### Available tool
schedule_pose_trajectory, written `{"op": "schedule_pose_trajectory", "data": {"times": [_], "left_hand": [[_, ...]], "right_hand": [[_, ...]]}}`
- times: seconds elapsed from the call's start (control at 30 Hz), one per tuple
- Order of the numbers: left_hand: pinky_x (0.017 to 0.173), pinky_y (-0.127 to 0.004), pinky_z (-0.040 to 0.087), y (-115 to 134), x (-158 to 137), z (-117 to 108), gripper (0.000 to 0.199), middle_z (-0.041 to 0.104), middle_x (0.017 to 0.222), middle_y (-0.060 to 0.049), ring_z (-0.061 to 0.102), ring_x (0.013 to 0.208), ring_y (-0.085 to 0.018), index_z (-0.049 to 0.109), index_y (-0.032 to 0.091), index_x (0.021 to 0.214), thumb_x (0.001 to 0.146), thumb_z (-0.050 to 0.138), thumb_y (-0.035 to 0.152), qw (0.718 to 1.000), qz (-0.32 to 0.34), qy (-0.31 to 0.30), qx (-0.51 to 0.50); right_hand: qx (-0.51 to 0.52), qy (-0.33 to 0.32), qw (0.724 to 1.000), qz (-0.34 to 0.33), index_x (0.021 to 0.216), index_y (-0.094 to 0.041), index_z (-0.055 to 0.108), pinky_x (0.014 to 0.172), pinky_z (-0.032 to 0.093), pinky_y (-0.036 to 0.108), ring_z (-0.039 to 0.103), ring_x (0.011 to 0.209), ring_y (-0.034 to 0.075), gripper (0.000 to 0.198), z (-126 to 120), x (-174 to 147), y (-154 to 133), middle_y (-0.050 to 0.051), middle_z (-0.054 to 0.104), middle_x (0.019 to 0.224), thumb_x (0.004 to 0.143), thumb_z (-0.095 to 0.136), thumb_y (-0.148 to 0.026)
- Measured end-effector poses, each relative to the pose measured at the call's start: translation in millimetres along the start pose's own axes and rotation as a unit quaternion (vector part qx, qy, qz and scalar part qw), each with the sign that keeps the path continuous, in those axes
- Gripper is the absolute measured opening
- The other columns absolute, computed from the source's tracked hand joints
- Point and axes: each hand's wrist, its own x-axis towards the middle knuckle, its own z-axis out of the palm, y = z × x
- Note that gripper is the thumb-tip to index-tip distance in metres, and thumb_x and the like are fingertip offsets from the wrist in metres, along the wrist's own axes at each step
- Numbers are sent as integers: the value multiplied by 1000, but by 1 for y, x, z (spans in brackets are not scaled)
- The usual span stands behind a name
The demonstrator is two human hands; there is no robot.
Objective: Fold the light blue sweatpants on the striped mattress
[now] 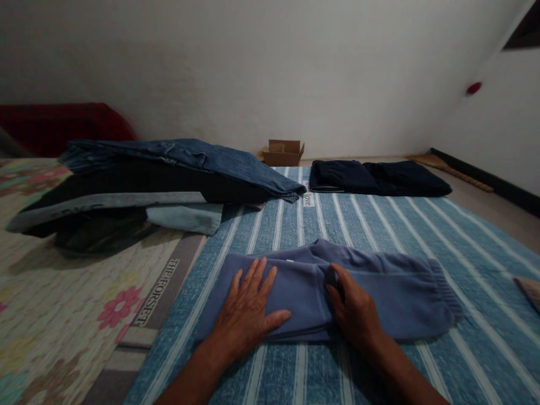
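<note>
A pair of blue-grey sweatpants (pixel 392 292) lies partly folded on the striped sheet, its ribbed cuff toward the right. My left hand (pixel 248 301) rests flat on the folded left part, fingers spread and thumb out to the side. Near the middle of the garment, my right hand (pixel 352 306) pinches the edge of the folded layer between thumb and fingers. A dark patch of cloth shows in that grip. The palm side of my right hand is hidden.
To the left is a pile of clothes with jeans (pixel 189 160) on top. Folded dark trousers (pixel 379 177) lie at the back right. An open cardboard box (pixel 284 153) stands by the wall. Beneath are a blue striped sheet (pixel 278 371) and a flowered mat (pixel 63 298).
</note>
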Motion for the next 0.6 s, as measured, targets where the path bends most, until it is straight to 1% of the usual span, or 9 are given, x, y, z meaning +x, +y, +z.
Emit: {"op": "schedule_pose_trajectory", "data": {"times": [0.1,0.2,0.27,0.33,0.37,0.4,0.47,0.53,0.6], "left_hand": [[109,-52,11,0,-1,0,82,20,151,-15,17,139,-31,28,19,143,80,39,69,1000,2,-1,-11],[109,-53,11,0,-2,2,83,20,151,-15,17,138,-32,30,18,142,78,40,70,1000,1,2,-18],[109,-53,11,0,-2,3,83,21,151,-15,18,138,-32,30,19,142,78,42,70,1000,3,8,-19],[109,-52,11,0,-2,4,83,21,151,-15,18,138,-32,30,19,143,78,42,69,1000,3,11,-17],[109,-52,11,0,-2,4,83,20,151,-14,18,138,-32,30,19,143,77,43,69,1000,3,12,-15],[109,-52,11,0,-2,4,83,20,151,-14,18,138,-32,30,19,143,77,43,69,1000,2,13,-14],[109,-52,11,0,-2,4,84,21,151,-14,18,138,-32,30,19,142,77,42,70,1000,2,13,-13],[109,-52,11,1,-2,3,84,22,151,-14,17,138,-32,30,19,143,77,43,70,1000,2,13,-15],[109,-54,11,1,-3,3,85,22,151,-14,16,138,-33,30,20,143,75,46,69,1000,-4,15,-18]], "right_hand": [[-47,-18,999,8,122,-13,48,71,53,32,64,89,22,37,-3,-2,-2,12,64,107,89,38,-23],[-114,-25,993,9,112,-15,56,67,52,33,63,82,22,30,-10,-2,-7,12,65,98,89,39,-24],[-144,1,989,-22,104,-14,60,73,52,37,62,88,25,26,-14,-1,-13,14,64,99,89,41,-24],[-140,34,987,-77,102,-14,61,83,49,43,59,100,27,24,-15,1,-20,16,62,108,89,43,-22],[-132,39,985,-106,103,-14,61,89,47,45,56,107,27,24,-14,1,-24,16,60,113,89,43,-20],[-125,31,983,-135,106,-14,60,93,44,47,52,114,28,24,-12,1,-27,16,58,119,89,43,-19],[-126,-19,976,-175,115,-13,57,100,38,50,41,126,29,30,-6,-2,-32,17,52,130,88,48,-21],[-143,-77,969,-187,126,-9,50,102,34,52,29,133,33,47,1,-7,-32,21,43,137,84,56,-31],[-158,-120,964,-178,133,-8,43,102,33,52,22,135,35,68,6,-14,-28,23,35,142,79,62,-44]]}}
